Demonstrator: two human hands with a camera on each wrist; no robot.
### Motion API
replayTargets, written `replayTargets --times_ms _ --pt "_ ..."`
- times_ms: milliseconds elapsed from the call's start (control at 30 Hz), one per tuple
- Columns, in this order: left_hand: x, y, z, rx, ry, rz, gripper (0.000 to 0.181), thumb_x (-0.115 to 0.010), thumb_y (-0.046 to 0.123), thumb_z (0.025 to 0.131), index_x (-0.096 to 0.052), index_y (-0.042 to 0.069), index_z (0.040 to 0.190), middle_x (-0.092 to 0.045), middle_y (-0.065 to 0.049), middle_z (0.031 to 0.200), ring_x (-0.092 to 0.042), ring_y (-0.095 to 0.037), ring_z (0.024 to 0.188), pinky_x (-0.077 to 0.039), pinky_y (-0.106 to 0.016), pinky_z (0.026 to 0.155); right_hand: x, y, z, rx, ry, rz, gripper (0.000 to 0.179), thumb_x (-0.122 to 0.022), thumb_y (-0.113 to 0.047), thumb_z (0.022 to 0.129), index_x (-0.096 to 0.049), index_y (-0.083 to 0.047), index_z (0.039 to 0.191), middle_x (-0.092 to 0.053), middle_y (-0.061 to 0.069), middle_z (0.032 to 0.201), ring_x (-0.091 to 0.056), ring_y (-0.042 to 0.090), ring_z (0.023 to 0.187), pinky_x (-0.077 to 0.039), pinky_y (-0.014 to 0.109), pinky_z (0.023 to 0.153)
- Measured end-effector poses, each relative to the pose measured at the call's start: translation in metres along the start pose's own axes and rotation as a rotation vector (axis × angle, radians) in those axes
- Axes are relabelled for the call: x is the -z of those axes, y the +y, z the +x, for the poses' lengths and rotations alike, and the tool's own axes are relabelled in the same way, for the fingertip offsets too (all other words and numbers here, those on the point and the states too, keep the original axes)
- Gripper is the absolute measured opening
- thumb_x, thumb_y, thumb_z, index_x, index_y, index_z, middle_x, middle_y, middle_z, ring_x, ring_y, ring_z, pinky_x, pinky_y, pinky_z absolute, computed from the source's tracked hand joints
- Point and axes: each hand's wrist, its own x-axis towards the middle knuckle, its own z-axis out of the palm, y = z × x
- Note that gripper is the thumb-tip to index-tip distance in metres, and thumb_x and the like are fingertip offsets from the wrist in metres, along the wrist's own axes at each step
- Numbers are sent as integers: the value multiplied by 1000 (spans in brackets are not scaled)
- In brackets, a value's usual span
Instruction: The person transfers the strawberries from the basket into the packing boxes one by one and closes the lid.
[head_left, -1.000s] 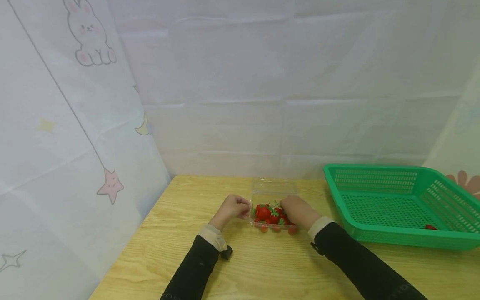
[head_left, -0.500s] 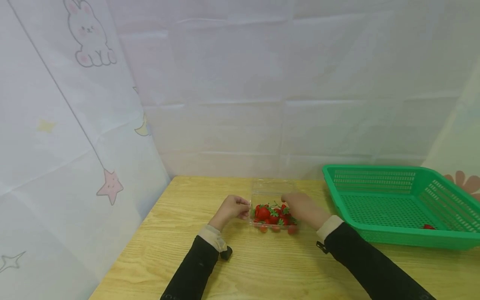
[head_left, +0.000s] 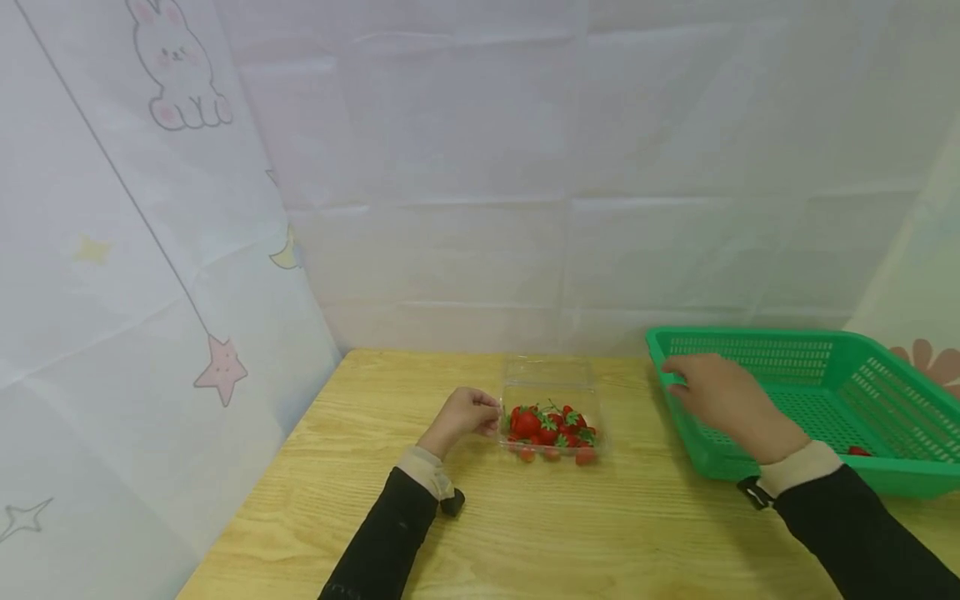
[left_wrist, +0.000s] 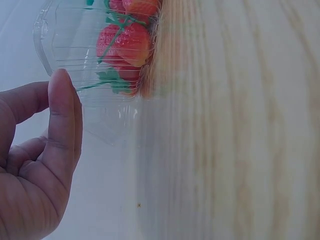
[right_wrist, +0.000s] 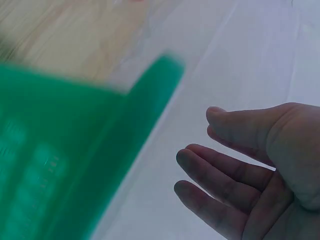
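Note:
A clear plastic clamshell box (head_left: 549, 374) with its lid raised stands on the table, filled with several red strawberries (head_left: 547, 427) with green leaves. At its left side, my left hand (head_left: 467, 415) pinches the rim between thumb and fingers. The left wrist view shows the fingertips of this hand (left_wrist: 42, 155) right at the box's edge (left_wrist: 44, 47). My right hand (head_left: 723, 402) is over the left rim of the green basket (head_left: 896, 477). In the right wrist view that hand (right_wrist: 250, 172) has relaxed, spread fingers and holds nothing.
One strawberry (head_left: 858, 451) lies inside the basket near its front wall. The wooden table (head_left: 540, 533) meets a pale wall sheet (head_left: 465, 275) at the back, and another printed sheet (head_left: 150, 350) hangs along its left edge.
My right hand has left the strawberries in the box and moved right to the basket's near-left rim, fingers loosened. The left hand has stayed at the box's left edge.

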Motion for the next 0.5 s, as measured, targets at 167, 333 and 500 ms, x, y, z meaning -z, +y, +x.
replayTargets --times_ms 167,333,500 --pt "0 0 2 0 -5 -6 13 -64 4 94 -67 -6 100 -67 -12 76 -65 -16 64 -59 -33 62 12 40 -23 -65 2 6 33 -71 -5 87 -62 10 115 -65 26 100 -63 39 85 -53 48 65" --pt "1 -2 3 -10 -9 -7 13 -66 5 93 -68 -5 100 -67 -12 77 -65 -16 64 -59 -33 62 15 83 -45 -133 -17 -18 34 -71 -6 86 -61 13 112 -64 27 95 -62 40 81 -52 49 61" --pt "1 -5 3 -20 -4 1 13 -65 4 93 -67 -6 100 -67 -12 76 -65 -16 64 -59 -32 60 11 122 -60 -231 -56 -56 36 -73 -8 83 -61 18 105 -63 30 90 -62 42 76 -51 51 60"
